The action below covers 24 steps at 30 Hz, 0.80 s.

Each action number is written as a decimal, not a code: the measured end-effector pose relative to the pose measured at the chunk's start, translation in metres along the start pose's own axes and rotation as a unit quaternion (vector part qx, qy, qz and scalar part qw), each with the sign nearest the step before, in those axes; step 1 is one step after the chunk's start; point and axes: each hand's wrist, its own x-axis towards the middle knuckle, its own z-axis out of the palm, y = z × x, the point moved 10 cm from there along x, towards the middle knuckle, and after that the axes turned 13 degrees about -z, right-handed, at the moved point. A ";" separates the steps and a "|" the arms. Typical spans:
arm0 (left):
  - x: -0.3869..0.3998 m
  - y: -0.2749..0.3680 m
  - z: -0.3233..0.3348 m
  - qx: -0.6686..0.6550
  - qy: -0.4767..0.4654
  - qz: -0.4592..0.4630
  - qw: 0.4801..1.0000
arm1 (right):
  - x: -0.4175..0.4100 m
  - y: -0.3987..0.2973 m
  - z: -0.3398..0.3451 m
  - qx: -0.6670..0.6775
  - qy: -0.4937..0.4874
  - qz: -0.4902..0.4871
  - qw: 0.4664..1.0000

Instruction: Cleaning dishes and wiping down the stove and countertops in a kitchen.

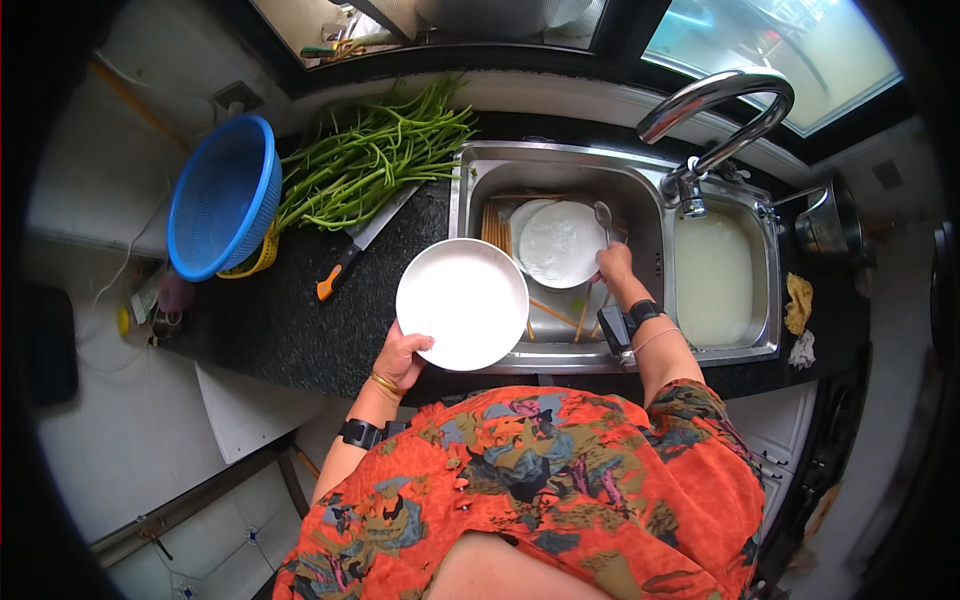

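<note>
My left hand grips the lower left rim of a round white dish, its thumb on the upper face. The dish is over the counter and the left part of the sink. In the larger steel basin, my right hand is at the right edge of a white plate. A metal spoon stands up beside its fingers; whether the hand grips plate, spoon or both, I cannot tell. Another white plate lies partly beneath that one. Wooden chopsticks are at the basin's left side, and several more lie on its floor.
A chrome faucet arches above the smaller basin, which holds cloudy water. Left of the sink lie green leafless-looking stalks, a knife and a blue plastic basket over a yellow one. A yellow sponge is at the right.
</note>
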 end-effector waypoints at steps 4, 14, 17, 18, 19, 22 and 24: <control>0.000 0.001 0.002 -0.001 0.006 -0.003 1.000 | -0.009 0.034 0.029 0.204 -0.044 0.081 0.975; -0.003 0.006 0.005 -0.008 -0.001 0.004 1.000 | -0.027 -0.012 0.034 0.350 -0.099 0.005 0.931; 0.000 0.003 0.003 -0.013 -0.012 0.008 1.000 | -0.031 -0.040 0.011 0.360 -0.049 -0.072 0.929; -0.001 0.004 0.004 -0.014 -0.017 0.009 1.000 | -0.030 -0.049 -0.002 0.326 -0.023 -0.116 0.938; -0.003 0.007 0.002 -0.022 -0.006 0.024 0.999 | -0.031 -0.060 -0.011 0.293 0.001 -0.160 0.943; -0.003 0.002 0.003 -0.034 -0.027 -0.002 0.999 | -0.043 -0.095 -0.039 0.229 0.086 -0.266 0.933; -0.001 0.000 0.001 -0.037 -0.026 -0.008 0.999 | -0.050 -0.111 -0.057 0.216 0.129 -0.334 0.908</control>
